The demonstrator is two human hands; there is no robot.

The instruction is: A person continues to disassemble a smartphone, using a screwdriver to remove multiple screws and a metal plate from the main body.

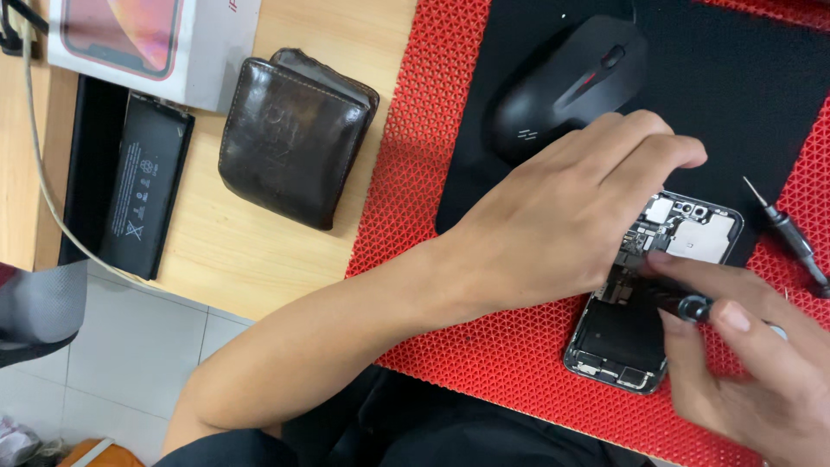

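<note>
The right hand (761, 372) pinches a small black screwdriver (679, 303) between thumb and fingers, its tip down in the opened phone (644, 320), while the left hand (562, 216) rests loosely curled over the phone's upper part, gripping nothing that shows. The phone lies on a red mesh mat (484, 346), below a black mouse (566, 82) and beside a spare screwdriver (791, 233). Off on the wooden desk (233, 251) sit a brown wallet (294, 130), a black battery (143, 195) and a white box (156, 43).

A light wooden desk (233, 242) stands over a floor of pale grey tiles (130, 355), evenly lit by soft light.
</note>
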